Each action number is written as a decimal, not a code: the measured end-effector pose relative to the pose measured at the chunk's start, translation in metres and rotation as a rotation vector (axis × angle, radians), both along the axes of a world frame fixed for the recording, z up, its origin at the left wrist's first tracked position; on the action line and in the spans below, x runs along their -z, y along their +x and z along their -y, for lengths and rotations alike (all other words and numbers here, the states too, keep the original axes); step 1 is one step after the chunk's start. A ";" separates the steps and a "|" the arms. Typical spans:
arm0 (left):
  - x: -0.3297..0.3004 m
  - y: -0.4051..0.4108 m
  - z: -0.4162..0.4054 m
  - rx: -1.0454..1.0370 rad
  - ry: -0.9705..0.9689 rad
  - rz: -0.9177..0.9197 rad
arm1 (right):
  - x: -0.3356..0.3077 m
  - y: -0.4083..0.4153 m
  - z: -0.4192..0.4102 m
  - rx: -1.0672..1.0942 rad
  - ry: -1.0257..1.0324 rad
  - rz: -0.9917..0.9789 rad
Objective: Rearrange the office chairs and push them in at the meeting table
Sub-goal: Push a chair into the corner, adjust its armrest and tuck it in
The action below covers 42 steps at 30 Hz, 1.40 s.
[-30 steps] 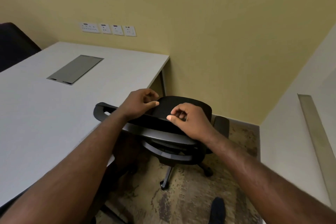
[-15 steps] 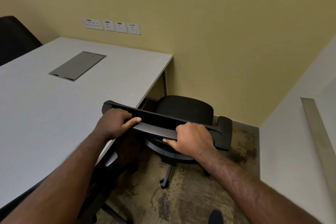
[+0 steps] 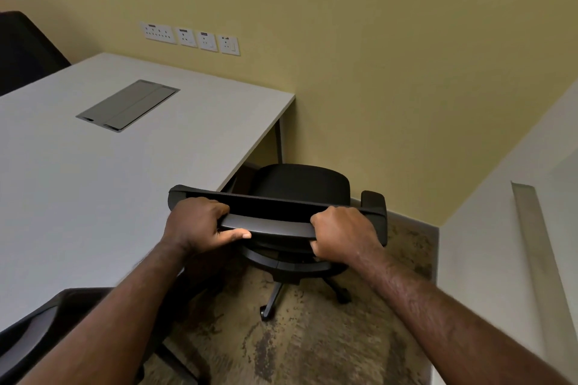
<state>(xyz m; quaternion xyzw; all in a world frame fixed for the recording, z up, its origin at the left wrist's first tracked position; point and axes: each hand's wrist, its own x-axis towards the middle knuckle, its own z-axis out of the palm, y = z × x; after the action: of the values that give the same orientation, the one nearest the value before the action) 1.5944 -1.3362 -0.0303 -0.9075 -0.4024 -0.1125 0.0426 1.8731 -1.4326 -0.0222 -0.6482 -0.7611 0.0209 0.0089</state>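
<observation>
- Head view, my hands: my left hand grips the left part of the top edge of the chair back, fingers curled over the top and the thumb stretched along the front of the rail. My right hand grips the same edge further right, fingers wrapped over and under it. The two hands are apart, with a bare stretch of rail between them.
- Head view, the chair: a black office chair seen from behind and above. Its seat lies just off the near right corner of the desk, not under the top. The left end of the chair back overlaps the desk edge in this view; I cannot tell whether they touch. The right armrest stands out beyond my right hand. Below the seat, the legs of the base spread over the carpet, with a caster at the end of the nearest leg.
- Head view, the desk: a pale grey top with a grey cable hatch set flush into it. One desk leg shows at the far right corner, close to the wall.
- Head view, the surroundings: a row of white sockets is mounted on the yellow wall above the desk. A second dark chair stands at the far left side of the desk, and part of a third shows at the bottom left, beneath my left forearm.
</observation>
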 end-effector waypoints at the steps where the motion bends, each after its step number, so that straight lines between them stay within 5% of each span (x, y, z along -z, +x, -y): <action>1: 0.000 0.004 0.001 -0.018 -0.006 -0.003 | 0.000 0.005 -0.004 -0.012 -0.004 0.011; 15: -0.002 0.091 0.019 -0.314 0.029 0.061 | -0.001 0.102 -0.084 -0.283 0.021 0.065; 42: -0.002 0.174 -0.067 -0.718 0.042 0.119 | -0.001 0.147 -0.294 -0.455 -0.014 0.204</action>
<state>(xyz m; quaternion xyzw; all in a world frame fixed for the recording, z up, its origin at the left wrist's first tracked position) 1.7682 -1.2692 -0.0280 -0.6992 -0.6948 -0.1514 0.0744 2.0201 -1.1389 -0.0208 -0.4591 -0.8842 -0.0377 -0.0775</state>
